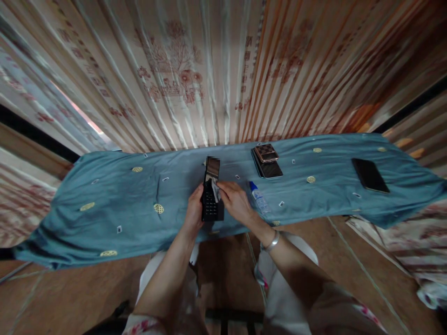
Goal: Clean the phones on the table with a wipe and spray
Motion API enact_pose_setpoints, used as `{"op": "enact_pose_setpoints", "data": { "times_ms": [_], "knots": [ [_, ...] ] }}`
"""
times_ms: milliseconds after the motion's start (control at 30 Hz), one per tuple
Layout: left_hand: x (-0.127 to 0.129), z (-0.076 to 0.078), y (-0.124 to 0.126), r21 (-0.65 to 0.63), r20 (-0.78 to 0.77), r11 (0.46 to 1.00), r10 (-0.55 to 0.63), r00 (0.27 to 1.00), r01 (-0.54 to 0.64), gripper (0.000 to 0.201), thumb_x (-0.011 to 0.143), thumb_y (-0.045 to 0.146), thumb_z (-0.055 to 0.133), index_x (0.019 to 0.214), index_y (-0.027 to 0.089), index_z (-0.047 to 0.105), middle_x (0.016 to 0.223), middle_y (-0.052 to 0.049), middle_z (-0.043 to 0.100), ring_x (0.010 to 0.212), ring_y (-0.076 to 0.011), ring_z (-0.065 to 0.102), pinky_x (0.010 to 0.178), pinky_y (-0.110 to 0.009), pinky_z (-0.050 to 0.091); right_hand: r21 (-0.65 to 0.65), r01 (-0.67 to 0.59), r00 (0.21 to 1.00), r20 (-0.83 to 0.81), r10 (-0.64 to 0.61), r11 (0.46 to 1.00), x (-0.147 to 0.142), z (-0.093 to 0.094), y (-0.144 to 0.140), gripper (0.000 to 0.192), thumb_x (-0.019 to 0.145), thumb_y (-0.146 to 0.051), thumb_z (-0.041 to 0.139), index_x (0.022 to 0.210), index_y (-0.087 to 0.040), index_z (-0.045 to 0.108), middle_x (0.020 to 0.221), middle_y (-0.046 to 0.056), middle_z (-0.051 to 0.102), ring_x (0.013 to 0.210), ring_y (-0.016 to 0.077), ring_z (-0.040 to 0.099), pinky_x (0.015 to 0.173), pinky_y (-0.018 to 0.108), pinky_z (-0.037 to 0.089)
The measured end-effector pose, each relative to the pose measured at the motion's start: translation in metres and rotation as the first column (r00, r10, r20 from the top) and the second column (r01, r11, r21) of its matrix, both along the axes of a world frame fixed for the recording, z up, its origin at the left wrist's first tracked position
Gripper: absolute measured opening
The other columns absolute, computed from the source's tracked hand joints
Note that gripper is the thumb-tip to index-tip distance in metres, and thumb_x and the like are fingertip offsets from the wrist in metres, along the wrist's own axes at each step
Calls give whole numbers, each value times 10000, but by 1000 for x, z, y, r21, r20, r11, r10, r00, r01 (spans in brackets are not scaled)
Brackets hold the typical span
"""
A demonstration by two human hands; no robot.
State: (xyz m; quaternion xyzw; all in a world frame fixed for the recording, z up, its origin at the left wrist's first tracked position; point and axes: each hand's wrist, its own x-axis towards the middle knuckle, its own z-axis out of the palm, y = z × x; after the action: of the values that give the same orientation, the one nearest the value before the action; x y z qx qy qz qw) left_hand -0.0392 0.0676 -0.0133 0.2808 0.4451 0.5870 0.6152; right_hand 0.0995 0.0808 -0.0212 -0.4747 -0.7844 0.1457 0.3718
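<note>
A black flip phone (211, 197) lies open near the front edge of a table draped in a blue cloth (115, 195), its keypad toward me. My left hand (194, 210) grips the phone's left side. My right hand (236, 200) presses a small pale wipe (215, 190) against the phone near its hinge. A silver bracelet sits on my right wrist.
A small clear bottle with a blue cap (257, 197) lies right of my right hand. A stack of phones (267, 160) rests behind it, and a black smartphone (369, 175) lies far right. Patterned curtains (195, 79) hang behind the table.
</note>
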Motion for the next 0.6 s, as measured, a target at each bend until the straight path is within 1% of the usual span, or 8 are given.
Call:
{"op": "enact_pose_setpoints", "data": {
  "times_ms": [100,233,400,467,600],
  "knots": [
    [2,-3,0,8,1,1000,-14,1000,14,489,791,553,596,1055,148,675,951,-53,725,943,-194,661,843,-293,485,58,-23,997,82,18,998,-5,1,-5,366,945,-148,386,1202,-172,646,1133,121,657,1052,237,575,956,400,495],
    [5,-8,-1,13,-20,999,-38,999,38,564,798,623,541,1060,143,681,970,-66,728,1002,-217,650,859,-299,478,87,-29,994,106,20,996,-10,5,-8,362,947,-148,392,1196,-177,653,1131,114,643,1051,237,561,943,389,506],
    [7,-15,0,-102,-40,995,-13,999,9,595,779,646,550,1010,117,693,951,-82,733,992,-232,656,872,-317,480,108,-68,996,72,60,992,-11,8,-8,362,958,-160,385,1209,-158,646,1148,121,631,1076,230,548,977,369,495],
    [7,-14,0,-71,-53,997,-18,998,14,580,805,631,526,1035,125,693,993,-83,730,1011,-227,651,891,-316,474,104,-68,995,74,60,992,-9,7,-6,368,959,-156,381,1220,-172,639,1164,116,627,1085,228,548,981,373,493],
    [5,-10,0,54,-86,997,-41,995,46,548,869,589,454,1111,154,682,1111,-79,707,1086,-212,621,935,-306,454,102,-25,996,86,16,995,-4,4,-2,375,954,-143,375,1218,-173,640,1176,115,623,1090,231,553,988,384,488]
  ]
}}
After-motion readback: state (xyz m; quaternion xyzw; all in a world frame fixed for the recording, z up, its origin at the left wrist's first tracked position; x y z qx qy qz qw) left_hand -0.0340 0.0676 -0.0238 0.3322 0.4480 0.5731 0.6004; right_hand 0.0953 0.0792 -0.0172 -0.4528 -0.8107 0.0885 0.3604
